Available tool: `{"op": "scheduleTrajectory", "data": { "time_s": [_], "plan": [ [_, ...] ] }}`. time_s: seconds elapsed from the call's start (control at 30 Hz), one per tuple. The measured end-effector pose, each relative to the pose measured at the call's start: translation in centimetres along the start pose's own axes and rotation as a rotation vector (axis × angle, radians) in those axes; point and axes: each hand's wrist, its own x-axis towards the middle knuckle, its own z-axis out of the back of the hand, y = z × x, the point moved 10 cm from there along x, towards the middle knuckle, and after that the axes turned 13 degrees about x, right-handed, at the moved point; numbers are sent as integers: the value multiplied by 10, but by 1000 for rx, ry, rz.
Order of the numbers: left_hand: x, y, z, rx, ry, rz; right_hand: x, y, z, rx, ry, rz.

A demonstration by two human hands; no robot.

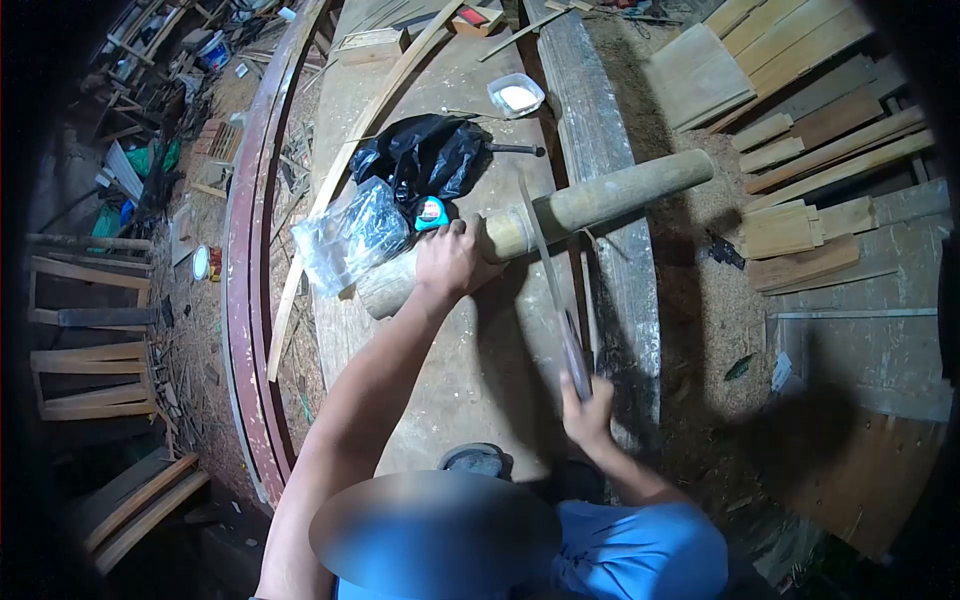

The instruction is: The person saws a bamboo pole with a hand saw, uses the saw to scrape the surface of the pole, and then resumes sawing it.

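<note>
1. Clamping the pole (pixel 625 196) from above, our left hand (pixel 447 258) steadies it; our right hand (pixel 588 405) wraps the saw (pixel 551 270) handle.
2. The saw crosses the pole, which lies across the bench (pixel 430 375).
3. We judge it stiff, fairly heavy, prone to roll; best held left of the saw.

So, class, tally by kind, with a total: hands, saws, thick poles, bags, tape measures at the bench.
Hands: 2 (left hand, right hand)
Saw: 1
Thick pole: 1
Bags: 2 (black bag, clear bag)
Tape measure: 1
Total: 7
</note>
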Motion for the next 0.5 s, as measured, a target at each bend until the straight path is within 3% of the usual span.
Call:
{"op": "scheduleTrajectory", "data": {
  "time_s": [0.1,0.17,0.23,0.3,0.37,0.5],
  "plan": [
    [1,1,6,22,37,42,-1,6,6,-25,-9,-69],
    [-1,-2,3,36,51,38,37,24,-14,-74,7,102],
    [-2,-4,2,50,-24,6,78,22,-34,7,-4,-27],
    [2,0,-1,30,88,31,85,23,-37,-20,-15,5],
    [-2,-2,6,46,-28,12,55,4,-23,-15,-10,54],
    [0,2,-8,80,-103,1,-14,5,10,-6,15,-105]
  ]
}}
